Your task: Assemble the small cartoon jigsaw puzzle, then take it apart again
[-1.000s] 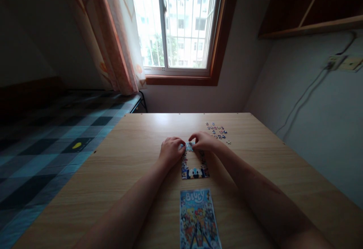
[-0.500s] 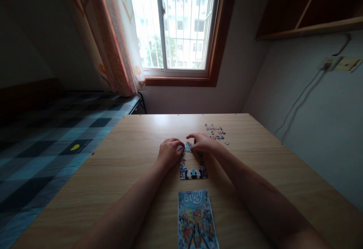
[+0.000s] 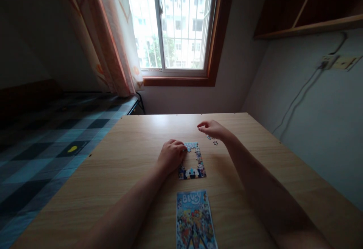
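Note:
A jigsaw puzzle [image 3: 202, 162] lies on the table as a finished-looking border with a bare middle, a blue dog face along its near edge. My left hand [image 3: 172, 153] rests over its left side, fingers lying on the upper left pieces and covering them. Beyond the puzzle to the right, my right hand [image 3: 214, 129] hovers over the loose puzzle pieces [image 3: 215, 143], hiding most of them. Its thumb and forefinger point left, slightly apart, and no piece shows between them. Closer to me lies a Bluey picture sheet [image 3: 195, 218].
The wooden table [image 3: 136, 150] reaches toward a window [image 3: 184, 30]. A bed with a checked cover [image 3: 93, 128] stands on the left. On the right wall are a shelf [image 3: 312, 30] and a socket with a cable [image 3: 326, 62].
My right hand has moved from the puzzle's top edge away and to the right, over the loose pieces. My left hand stays on the puzzle's left side. The view has shifted slightly.

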